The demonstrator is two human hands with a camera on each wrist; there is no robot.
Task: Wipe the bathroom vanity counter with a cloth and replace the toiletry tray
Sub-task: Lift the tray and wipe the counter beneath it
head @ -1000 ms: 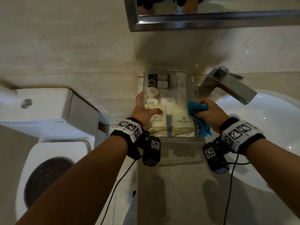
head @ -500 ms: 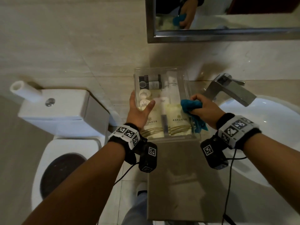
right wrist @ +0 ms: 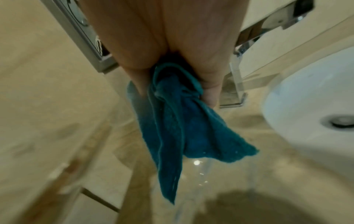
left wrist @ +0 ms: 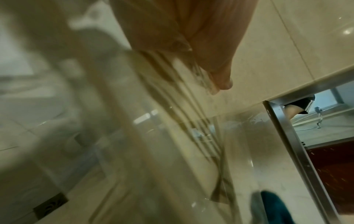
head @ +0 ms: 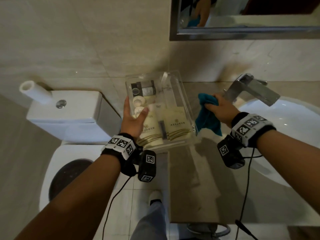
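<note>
A clear toiletry tray (head: 186,108) holding small bottles, round caps and cream sachets hangs tilted above the counter's (head: 190,187) left end. My left hand (head: 134,118) grips its left side, thumb over the rim and fingers underneath. The left wrist view shows that thumb (left wrist: 220,75) on the blurred clear tray wall (left wrist: 172,136). My right hand (head: 220,110) is right of the tray and apart from it, clutching a bunched teal cloth (head: 207,118) that dangles above the counter. In the right wrist view the cloth (right wrist: 182,128) hangs from that hand's (right wrist: 172,45) curled fingers.
A chrome faucet (head: 252,90) and white basin (head: 285,135) are just right of my right hand. A toilet (head: 69,110) with a paper roll (head: 32,90) on its tank stands left of the counter. A framed mirror (head: 242,32) hangs on the tiled wall.
The tray has come up off the counter and shifted left in my left hand. My right hand has left the tray's right side and moved right, keeping the cloth.
</note>
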